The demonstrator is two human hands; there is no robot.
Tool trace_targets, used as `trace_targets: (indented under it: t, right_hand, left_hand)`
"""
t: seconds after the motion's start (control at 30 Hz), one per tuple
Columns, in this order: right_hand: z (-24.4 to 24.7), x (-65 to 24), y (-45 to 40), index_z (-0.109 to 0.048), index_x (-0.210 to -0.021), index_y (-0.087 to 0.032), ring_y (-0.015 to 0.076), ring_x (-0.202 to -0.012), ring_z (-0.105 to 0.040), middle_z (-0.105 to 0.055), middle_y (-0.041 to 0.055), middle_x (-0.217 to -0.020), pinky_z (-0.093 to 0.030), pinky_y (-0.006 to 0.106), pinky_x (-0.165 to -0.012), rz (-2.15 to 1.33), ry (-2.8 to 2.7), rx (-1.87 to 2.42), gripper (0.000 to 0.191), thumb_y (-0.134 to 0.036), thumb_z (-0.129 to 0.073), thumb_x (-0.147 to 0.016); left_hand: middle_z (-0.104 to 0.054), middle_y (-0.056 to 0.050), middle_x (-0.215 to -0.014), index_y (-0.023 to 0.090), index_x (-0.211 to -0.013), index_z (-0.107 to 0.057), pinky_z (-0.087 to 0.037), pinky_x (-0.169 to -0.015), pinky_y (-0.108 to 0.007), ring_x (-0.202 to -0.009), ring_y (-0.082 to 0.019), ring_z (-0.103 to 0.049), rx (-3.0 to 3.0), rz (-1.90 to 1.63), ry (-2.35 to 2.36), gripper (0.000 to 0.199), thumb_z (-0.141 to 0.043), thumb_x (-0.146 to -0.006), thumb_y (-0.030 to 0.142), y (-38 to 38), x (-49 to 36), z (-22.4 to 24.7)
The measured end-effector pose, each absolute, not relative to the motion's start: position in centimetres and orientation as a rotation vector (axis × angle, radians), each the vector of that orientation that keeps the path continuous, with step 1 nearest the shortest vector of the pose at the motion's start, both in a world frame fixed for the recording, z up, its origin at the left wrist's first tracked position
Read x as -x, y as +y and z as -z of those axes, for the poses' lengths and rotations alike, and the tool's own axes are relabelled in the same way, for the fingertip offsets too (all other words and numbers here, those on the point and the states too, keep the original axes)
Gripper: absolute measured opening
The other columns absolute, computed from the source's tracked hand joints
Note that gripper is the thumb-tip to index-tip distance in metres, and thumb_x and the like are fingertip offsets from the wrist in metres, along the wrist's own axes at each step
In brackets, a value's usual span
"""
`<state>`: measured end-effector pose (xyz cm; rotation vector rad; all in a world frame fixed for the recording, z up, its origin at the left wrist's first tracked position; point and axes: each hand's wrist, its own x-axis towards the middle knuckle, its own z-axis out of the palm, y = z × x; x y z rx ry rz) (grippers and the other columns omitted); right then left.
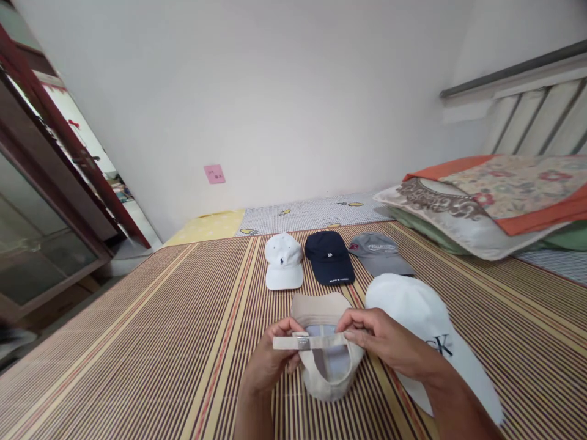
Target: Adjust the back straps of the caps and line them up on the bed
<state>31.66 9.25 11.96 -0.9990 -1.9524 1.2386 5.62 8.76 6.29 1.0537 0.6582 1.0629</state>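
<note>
Beige cap (328, 392) is in the lower middle of the frame, held in two hands over the striped mat (151, 342). Work on its strap (326, 343) looks partly done. The strap already seems to go through the shiny buckle (303, 341), and its loose end sticks out to the left. That end is not tucked away, so I think a bit is left.

The left hand (269, 362) has its fingers closed on the strap near the buckle. The right hand (389, 342) pinches the other side between thumb and finger.

The cap looks soft and pale. It seems upside down, with its curved brim (316, 305) toward the top of the frame. The inside shows some bluish grey.

Just above it, a small white cap (284, 256), a dark blue cap (323, 250) and a grey cap (380, 256) sit in a row. A big white cap (413, 299) with dark letters is at the lower right, partly behind the right hand.
</note>
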Motion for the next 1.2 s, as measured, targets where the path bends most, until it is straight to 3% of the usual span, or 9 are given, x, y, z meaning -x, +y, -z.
trace_targets:
  t: [0.4, 0.7, 1.2]
  right_hand:
    - [-12.7, -30.6, 8.5, -0.073, -0.097, -0.020, 0.0206, -0.087, -0.062, -0.072, 0.0033, -0.093, -0.044, 0.030, -0.077, -1.152, -1.968, 1.031, 0.020, -0.035, -0.060, -0.096]
    - [-13.9, -28.6, 7.2, -0.068, -0.082, -0.021, 0.0158, -0.073, -0.054, -0.062, -0.0027, -0.075, -0.036, 0.028, -0.065, -1.061, -2.030, 1.121, 0.019, -0.034, -0.064, -0.095]
    - [-14.4, -27.6, 6.9, -0.059, -0.072, -0.020, 0.0127, -0.064, -0.048, -0.054, -0.0054, -0.065, -0.032, 0.026, -0.060, -1.026, -2.037, 1.177, 0.018, -0.022, -0.060, -0.090]
  left_hand:
    - [-0.055, 0.007, -0.055, 0.015, -0.079, -0.066, -0.018, -0.040, -0.020, -0.037, -0.002, -0.035, -1.033, -1.078, 0.628, 0.039, -0.092, -0.071, 0.043, 8.8, -6.3, -6.7]
    - [-0.057, 0.006, -0.051, 0.015, -0.078, -0.065, -0.020, -0.041, -0.020, -0.036, -0.004, -0.037, -1.029, -1.066, 0.640, 0.045, -0.094, -0.066, 0.047, 8.7, -6.8, -6.8]
    - [-0.056, 0.006, -0.050, 0.015, -0.075, -0.065, -0.023, -0.039, -0.019, -0.035, -0.003, -0.037, -1.048, -1.049, 0.669, 0.037, -0.092, -0.071, 0.040, 8.6, -7.7, -7.2]
